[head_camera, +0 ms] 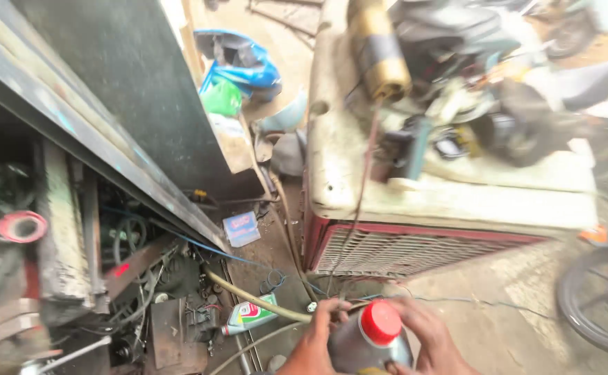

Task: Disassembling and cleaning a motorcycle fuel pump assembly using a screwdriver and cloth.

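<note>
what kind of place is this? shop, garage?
Most likely a small motorbike repair shop with a bare, dirty floor. Both hands, left hand and right hand, hold a grey oil bottle with a red cap; a spoked wheel stands at right, and hoses and metal parts lie at left.

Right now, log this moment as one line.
left hand: grips grey bottle | right hand: on bottle by red cap | cap: on | nearby: green-white bottle lying on ground
</note>
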